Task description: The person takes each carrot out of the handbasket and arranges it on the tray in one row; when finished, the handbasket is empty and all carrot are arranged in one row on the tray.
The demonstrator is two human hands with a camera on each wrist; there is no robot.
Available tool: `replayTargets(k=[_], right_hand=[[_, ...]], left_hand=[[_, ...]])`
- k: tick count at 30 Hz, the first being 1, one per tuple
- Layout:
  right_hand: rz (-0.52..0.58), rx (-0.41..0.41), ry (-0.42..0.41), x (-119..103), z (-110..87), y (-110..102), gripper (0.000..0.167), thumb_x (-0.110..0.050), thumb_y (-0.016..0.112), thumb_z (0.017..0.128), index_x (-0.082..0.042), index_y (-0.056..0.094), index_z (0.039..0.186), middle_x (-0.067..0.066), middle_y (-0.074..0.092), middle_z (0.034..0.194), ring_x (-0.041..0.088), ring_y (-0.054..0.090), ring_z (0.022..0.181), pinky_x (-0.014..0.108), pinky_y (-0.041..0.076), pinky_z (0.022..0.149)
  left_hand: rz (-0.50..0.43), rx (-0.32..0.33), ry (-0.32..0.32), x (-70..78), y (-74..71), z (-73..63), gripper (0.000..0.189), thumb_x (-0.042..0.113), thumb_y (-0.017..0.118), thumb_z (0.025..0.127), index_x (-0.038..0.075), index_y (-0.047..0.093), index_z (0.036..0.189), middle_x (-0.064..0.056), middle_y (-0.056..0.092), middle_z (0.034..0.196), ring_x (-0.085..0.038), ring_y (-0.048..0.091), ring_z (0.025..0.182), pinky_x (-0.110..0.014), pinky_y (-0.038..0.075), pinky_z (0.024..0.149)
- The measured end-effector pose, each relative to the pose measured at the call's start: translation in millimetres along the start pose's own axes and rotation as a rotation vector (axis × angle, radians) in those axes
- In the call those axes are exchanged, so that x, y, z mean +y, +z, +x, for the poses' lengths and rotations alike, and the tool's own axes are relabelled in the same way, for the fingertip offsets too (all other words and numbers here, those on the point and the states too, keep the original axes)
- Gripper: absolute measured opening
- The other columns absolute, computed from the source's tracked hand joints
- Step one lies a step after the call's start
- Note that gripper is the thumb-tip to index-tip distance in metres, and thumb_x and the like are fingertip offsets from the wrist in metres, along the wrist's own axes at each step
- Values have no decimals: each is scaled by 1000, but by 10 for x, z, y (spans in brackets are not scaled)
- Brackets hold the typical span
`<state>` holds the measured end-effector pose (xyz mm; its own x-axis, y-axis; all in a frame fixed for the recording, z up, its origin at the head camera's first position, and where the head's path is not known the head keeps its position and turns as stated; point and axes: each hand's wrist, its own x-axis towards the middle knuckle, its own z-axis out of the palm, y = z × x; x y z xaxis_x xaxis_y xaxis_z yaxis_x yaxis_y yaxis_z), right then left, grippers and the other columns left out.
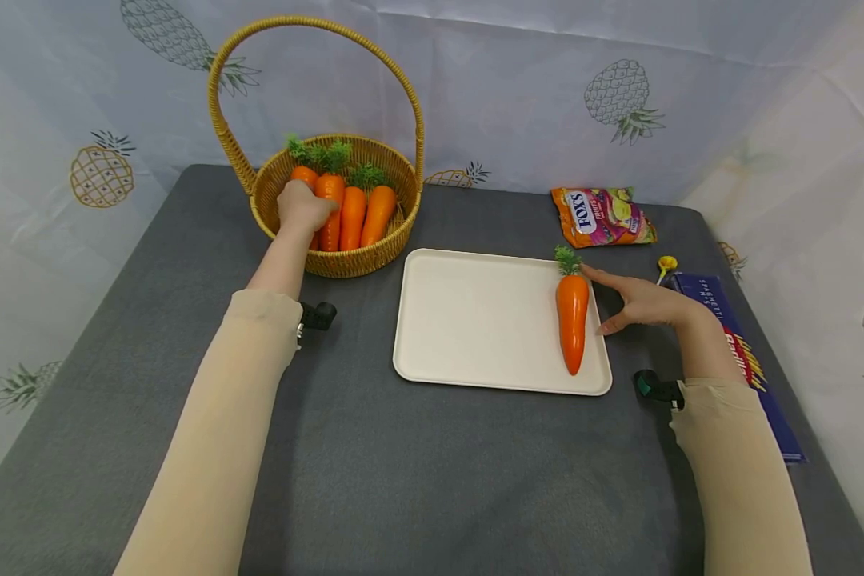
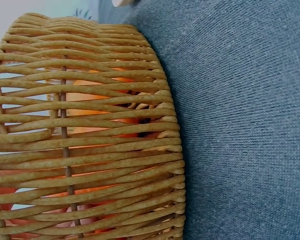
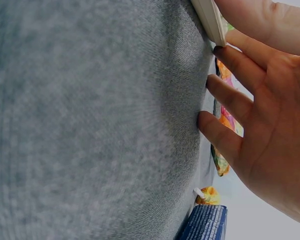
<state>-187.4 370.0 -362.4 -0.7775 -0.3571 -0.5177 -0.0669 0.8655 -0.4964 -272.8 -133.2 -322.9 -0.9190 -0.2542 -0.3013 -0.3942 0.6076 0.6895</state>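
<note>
My left hand reaches into a woven basket and grips the leftmost carrot from above, its thumb against the neighbouring carrot. Its fingertips are hidden in the head view; in the left wrist view the basket wall covers most of the hand. More orange carrots with green tops lie beside it. One carrot lies lengthwise on the right side of a cream tray. At that tray's right edge rests my right hand, fingers extended and thumb apart, holding nothing.
The basket's tall handle arches above the left hand. A candy bag lies behind the tray's right end. Right of the right hand are a yellow lollipop and a blue spaghetti box, partly under the forearm.
</note>
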Motion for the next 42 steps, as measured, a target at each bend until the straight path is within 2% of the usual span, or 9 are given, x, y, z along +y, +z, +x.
replayTargets(k=[6,14,16,18,22,27,36,42], right_hand=[[-7,3,1,-2,-1,0,110,-28,79,79,-20,6,161,27,6,164,57,7,148,81,12,109],[8,-1,-8,-7,-4,0,111,-30,80,78,-20,6,161,27,5,165,56,6,148,81,10,111],[7,0,-7,-2,-5,3,111,-30,80,78,-20,5,161,27,5,164,57,6,148,81,11,110],[8,0,-3,1,-5,6,111,-30,80,79,-20,6,161,27,5,165,57,6,148,81,11,110],[6,0,10,8,-3,9,111,-31,80,79,-21,5,161,27,5,164,57,7,148,81,12,109],[11,-2,21,5,-7,11,112,-31,80,79,-21,4,161,28,5,164,57,7,147,82,12,108],[2,-2,24,-4,-4,18,110,-31,79,80,-23,4,161,27,4,165,57,6,148,82,12,109],[0,-1,18,-16,-2,6,111,-30,79,79,-21,4,161,27,4,164,57,6,148,81,11,109]], left_hand=[[-62,1,6,5,-40,-15,51,24,56,97,3,48,142,-18,49,146,-33,53,126,-42,52,100],[-147,-20,25,57,-94,-31,56,25,53,98,8,40,149,-15,42,153,-28,50,128,-38,52,98],[-174,-36,25,87,-116,-53,57,26,53,99,9,37,151,-14,38,155,-27,49,130,-38,51,101],[-208,-52,23,125,-139,-81,59,26,53,98,11,34,152,-13,37,155,-24,49,126,-37,50,104],[-290,-79,34,218,-182,-167,58,25,55,98,11,35,150,-10,36,156,-21,49,125,-35,49,107],[-366,-106,67,308,-180,-261,61,23,56,98,12,33,153,-9,33,159,-25,48,138,-33,48,111],[-497,-106,95,422,-200,-360,57,21,58,98,12,38,150,-8,44,147,-21,51,133,-29,50,106],[-524,-164,80,474,-183,-429,55,23,60,97,12,41,148,-7,41,152,-21,51,135,-29,50,107]])
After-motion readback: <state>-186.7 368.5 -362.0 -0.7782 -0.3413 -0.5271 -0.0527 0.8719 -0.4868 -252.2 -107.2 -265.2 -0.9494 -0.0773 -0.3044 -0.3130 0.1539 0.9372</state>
